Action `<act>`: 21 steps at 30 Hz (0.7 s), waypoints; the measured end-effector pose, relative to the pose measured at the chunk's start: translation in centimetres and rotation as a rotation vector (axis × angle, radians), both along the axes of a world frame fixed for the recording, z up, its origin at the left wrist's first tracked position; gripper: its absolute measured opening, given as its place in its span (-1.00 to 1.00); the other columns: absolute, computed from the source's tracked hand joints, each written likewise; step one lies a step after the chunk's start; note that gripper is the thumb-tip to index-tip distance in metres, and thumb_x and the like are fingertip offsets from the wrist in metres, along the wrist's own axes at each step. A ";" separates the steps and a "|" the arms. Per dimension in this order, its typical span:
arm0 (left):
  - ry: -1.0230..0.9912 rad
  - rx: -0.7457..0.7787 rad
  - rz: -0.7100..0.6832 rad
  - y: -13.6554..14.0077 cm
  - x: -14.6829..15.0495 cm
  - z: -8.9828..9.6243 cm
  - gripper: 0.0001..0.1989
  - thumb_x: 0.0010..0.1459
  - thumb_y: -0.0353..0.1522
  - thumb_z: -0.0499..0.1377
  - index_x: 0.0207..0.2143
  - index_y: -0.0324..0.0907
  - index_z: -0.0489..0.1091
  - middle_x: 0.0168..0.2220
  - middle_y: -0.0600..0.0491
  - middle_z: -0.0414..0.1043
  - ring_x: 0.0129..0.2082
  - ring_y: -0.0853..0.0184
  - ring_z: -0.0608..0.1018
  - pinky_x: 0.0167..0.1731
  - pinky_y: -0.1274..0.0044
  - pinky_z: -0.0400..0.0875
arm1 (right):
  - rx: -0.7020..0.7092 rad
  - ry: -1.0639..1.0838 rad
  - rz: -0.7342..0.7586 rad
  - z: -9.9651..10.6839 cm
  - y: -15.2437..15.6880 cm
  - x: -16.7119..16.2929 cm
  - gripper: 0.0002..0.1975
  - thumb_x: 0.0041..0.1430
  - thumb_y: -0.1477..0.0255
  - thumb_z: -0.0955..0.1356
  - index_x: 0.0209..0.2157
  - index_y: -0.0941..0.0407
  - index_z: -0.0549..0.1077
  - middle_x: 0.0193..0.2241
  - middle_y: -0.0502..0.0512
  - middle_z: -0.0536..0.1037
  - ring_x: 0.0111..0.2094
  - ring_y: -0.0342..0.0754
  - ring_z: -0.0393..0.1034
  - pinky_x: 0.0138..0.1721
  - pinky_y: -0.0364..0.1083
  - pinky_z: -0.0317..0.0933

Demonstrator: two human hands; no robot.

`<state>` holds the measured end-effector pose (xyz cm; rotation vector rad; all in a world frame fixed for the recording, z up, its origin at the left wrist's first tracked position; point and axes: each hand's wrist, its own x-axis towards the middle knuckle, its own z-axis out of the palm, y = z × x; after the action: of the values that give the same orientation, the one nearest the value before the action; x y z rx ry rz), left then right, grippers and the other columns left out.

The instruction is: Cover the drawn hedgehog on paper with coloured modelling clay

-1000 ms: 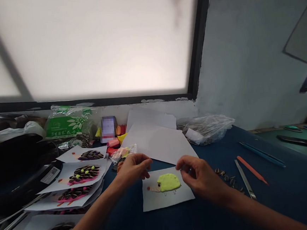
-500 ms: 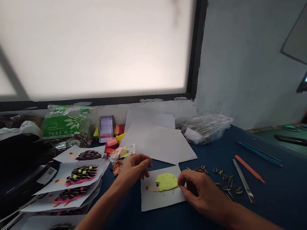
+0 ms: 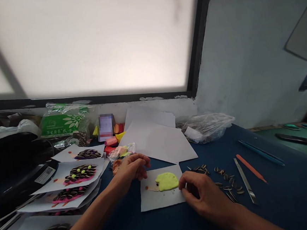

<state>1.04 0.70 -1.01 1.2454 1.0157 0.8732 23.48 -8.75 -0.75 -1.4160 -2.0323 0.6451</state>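
On the table in front of me lies a white card (image 3: 155,202) with a flat yellow-green clay hedgehog body (image 3: 168,182), a pale clay snout (image 3: 152,188) and drawn legs. My left hand (image 3: 136,167) hovers at the card's upper left corner, fingers curled together; whatever they may hold is hidden. At the card's right edge, beside the clay body, my right hand (image 3: 199,193) has thumb and index finger pinched; anything between them is too small to make out. Sunflower seeds (image 3: 229,180) lie loose just beyond the right hand.
Finished hedgehog cards (image 3: 80,174) are stacked at the left. Behind the card are blank white sheets (image 3: 158,139), colored clay packs (image 3: 113,141), a green seed bag (image 3: 61,122) and a clear plastic bag (image 3: 210,126). A metal blade tool (image 3: 245,180), orange tool (image 3: 250,167) and blue tweezers (image 3: 261,152) lie right.
My left hand has drawn slightly left and down. The right hand stays at the card's right edge, shifted very little. The camera view has moved slightly.
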 end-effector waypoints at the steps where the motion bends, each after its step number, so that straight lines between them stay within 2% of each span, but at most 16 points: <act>1: 0.010 0.005 0.002 0.0 0.0 0.0 -0.74 -0.13 -0.23 0.22 -0.38 -0.20 0.38 -0.43 0.08 0.45 -0.63 0.45 0.44 -0.63 0.61 0.19 | -0.007 0.007 0.000 0.0 0.0 0.0 -0.91 0.12 0.55 0.29 -0.39 0.12 0.43 -0.50 0.00 0.44 -0.52 -0.13 0.28 -0.52 -0.17 0.10; 7: 0.183 0.212 0.040 -0.2 0.1 -0.2 -0.76 -0.09 -0.19 0.17 -0.44 -0.18 0.40 -0.49 0.09 0.40 -0.51 0.34 0.44 -0.52 0.55 0.23 | -0.012 0.021 0.007 0.0 0.0 0.0 -0.89 0.18 0.51 0.29 -0.39 0.13 0.45 -0.47 0.03 0.46 -0.50 -0.12 0.30 -0.49 -0.17 0.13; 13: 0.425 0.444 0.043 -0.5 0.1 -0.9 -0.79 0.03 -0.24 0.08 -0.45 -0.17 0.42 -0.55 0.11 0.34 -0.54 0.32 0.33 -0.54 0.53 0.13 | -0.006 0.010 -0.015 0.0 0.2 0.0 -0.88 0.17 0.51 0.30 -0.40 0.12 0.48 -0.48 0.03 0.47 -0.50 -0.12 0.28 -0.48 -0.15 0.12; 17: 0.375 0.424 0.073 -0.6 0.2 -0.4 -0.78 0.03 -0.24 0.08 -0.42 -0.18 0.43 -0.49 0.08 0.40 -0.51 0.32 0.39 -0.52 0.53 0.20 | -0.040 0.068 -0.026 0.0 0.1 0.0 -0.87 0.18 0.46 0.31 -0.37 0.11 0.51 -0.47 0.03 0.47 -0.49 -0.11 0.28 -0.46 -0.14 0.13; 21: 0.181 0.283 0.034 -0.9 0.8 0.8 -0.72 0.00 -0.25 0.13 -0.28 -0.21 0.45 -0.41 0.06 0.48 -0.49 0.34 0.46 -0.51 0.54 0.28 | -0.155 0.224 -0.030 0.2 0.0 0.1 -0.85 0.22 0.36 0.30 -0.25 0.09 0.49 -0.37 0.04 0.49 -0.40 -0.08 0.30 -0.39 -0.14 0.18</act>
<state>1.87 -0.22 -0.19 1.5724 1.0846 0.9672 23.54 -8.74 -0.50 -1.3893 -1.8152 0.9223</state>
